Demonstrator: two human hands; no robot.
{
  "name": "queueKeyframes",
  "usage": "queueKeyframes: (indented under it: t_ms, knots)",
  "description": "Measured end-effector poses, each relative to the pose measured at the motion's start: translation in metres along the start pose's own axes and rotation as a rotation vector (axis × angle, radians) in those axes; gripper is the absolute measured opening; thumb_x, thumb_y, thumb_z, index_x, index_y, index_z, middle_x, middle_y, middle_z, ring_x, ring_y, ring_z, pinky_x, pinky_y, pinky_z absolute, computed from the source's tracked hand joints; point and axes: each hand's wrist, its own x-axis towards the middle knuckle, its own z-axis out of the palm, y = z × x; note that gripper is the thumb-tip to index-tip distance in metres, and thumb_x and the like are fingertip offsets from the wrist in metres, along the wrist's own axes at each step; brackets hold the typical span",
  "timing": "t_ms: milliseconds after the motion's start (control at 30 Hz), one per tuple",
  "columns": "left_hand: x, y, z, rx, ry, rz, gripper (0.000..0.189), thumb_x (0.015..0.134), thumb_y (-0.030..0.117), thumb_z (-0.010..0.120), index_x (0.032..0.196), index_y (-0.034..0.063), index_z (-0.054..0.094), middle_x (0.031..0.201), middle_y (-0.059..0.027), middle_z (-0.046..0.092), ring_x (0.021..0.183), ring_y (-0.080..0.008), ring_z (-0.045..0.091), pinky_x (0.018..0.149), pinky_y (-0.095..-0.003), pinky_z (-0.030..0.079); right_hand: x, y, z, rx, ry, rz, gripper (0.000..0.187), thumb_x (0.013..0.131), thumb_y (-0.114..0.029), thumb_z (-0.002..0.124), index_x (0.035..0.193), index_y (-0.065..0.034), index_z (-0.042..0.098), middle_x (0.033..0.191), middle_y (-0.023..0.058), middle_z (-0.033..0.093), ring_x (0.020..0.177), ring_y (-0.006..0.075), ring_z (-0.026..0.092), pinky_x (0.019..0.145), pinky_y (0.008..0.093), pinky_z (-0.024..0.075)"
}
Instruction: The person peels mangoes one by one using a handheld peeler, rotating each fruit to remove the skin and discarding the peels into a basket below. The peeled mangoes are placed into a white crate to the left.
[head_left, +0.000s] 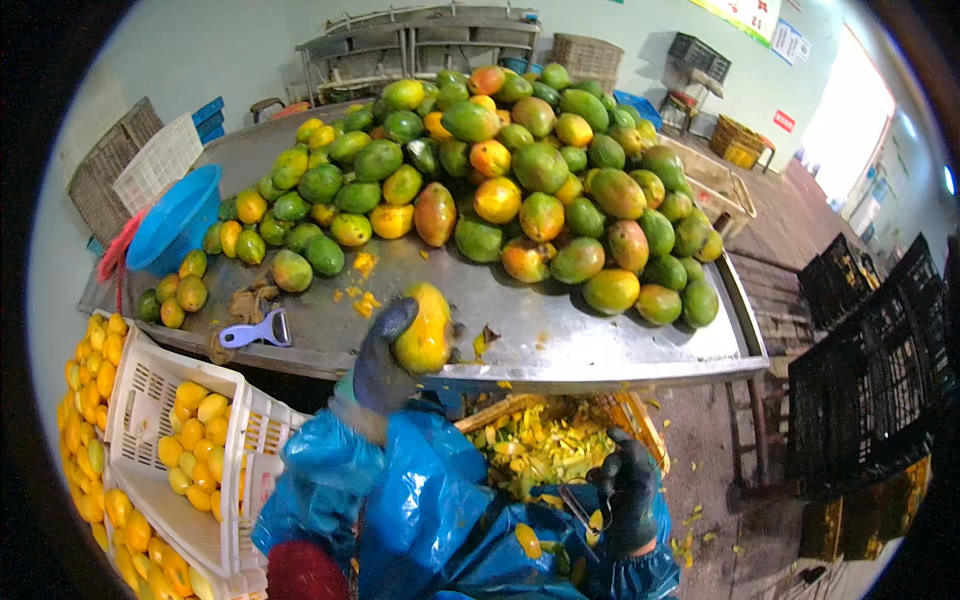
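Note:
My left hand (384, 360), in a dark glove, grips a shiny yellow mango (423, 330) above the near edge of a steel table (315, 330). Lower down and to the right, my right hand (628, 484), also gloved, is closed around a peeler (577, 506) with a metal blade; its handle is mostly hidden by the fingers. Bits of yellow peel (528, 540) cling to the blue plastic apron (427, 487) over my lap. Green, yellow and reddish mangoes (540, 169) are heaped across the table. A second peeler (255, 330), lilac, lies near the table's left front edge.
An orange crate (643, 427) beneath the table edge holds mango peelings (547, 442). At left, a white crate (135, 390) contains peeled mangoes (196, 442), with more beside it. A blue basin (176, 217) stands at the table's left; black crates (862, 382) stand at right.

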Motion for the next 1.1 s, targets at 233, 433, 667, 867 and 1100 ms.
queueKeyframes:
  t_ms: [233, 433, 667, 867, 1100]
  knots:
    - [-0.144, -0.131, 0.071, -1.169, -0.092, -0.863, 0.04, 0.095, 0.04, 0.057, 0.122, 0.011, 0.059, 0.124, -0.0128, 0.061, 0.11, -0.0304, 0.061, 0.095, -0.0478, 0.05, -0.038, -0.032, 0.042, 0.278, -0.324, -0.271, 0.053, 0.102, -0.049, 0.037, 0.095, -0.0032, 0.064, 0.05, 0.0002, 0.044, 0.044, 0.017, 0.044, 0.05, 0.0354, 0.0439]
    - [-0.188, -0.195, 0.085, -0.866, -0.186, -0.788, 0.041, 0.098, 0.036, 0.05, 0.129, 0.0099, 0.052, 0.128, -0.013, 0.058, 0.114, -0.0307, 0.057, 0.101, -0.048, 0.045, -0.064, -0.014, 0.046, 0.108, -0.436, -0.191, 0.062, 0.1, -0.055, 0.039, 0.066, -0.0056, 0.056, 0.055, 0.0039, 0.051, 0.05, 0.0221, 0.05, 0.052, 0.0367, 0.0448]
    - [-0.198, -0.192, 0.078, -0.661, -0.525, -0.636, 0.053, 0.087, 0.025, 0.068, 0.132, 0.0084, 0.046, 0.128, -0.0128, 0.056, 0.119, -0.0265, 0.055, 0.104, -0.0426, 0.045, -0.076, -0.013, 0.037, 0.183, -0.462, -0.153, 0.053, 0.102, -0.042, 0.039, 0.096, 0.0042, 0.064, 0.059, 0.0059, 0.053, 0.052, 0.0178, 0.048, 0.057, 0.0352, 0.0465]
    - [-0.208, -0.161, 0.096, -0.758, -0.362, -0.861, 0.057, 0.091, 0.029, 0.064, 0.138, 0.0048, 0.043, 0.124, -0.0153, 0.059, 0.113, -0.0303, 0.059, 0.097, -0.0447, 0.049, -0.048, -0.039, 0.032, 0.36, -0.113, 0.054, 0.037, 0.1, -0.04, 0.046, 0.082, -0.0101, 0.058, 0.048, -0.0078, 0.031, 0.041, 0.0109, 0.04, 0.044, 0.0285, 0.0423]
    - [-0.195, -0.142, 0.105, -0.985, -0.348, -0.918, 0.061, 0.09, 0.039, 0.058, 0.138, 0.0038, 0.045, 0.13, -0.0168, 0.058, 0.121, -0.0346, 0.055, 0.102, -0.0493, 0.046, 0.023, -0.017, -0.076, -0.306, 0.342, -0.464, 0.031, 0.101, -0.025, 0.048, 0.108, 0.0029, 0.059, 0.059, -0.001, 0.044, 0.053, 0.0077, 0.047, 0.051, 0.0234, 0.0426]
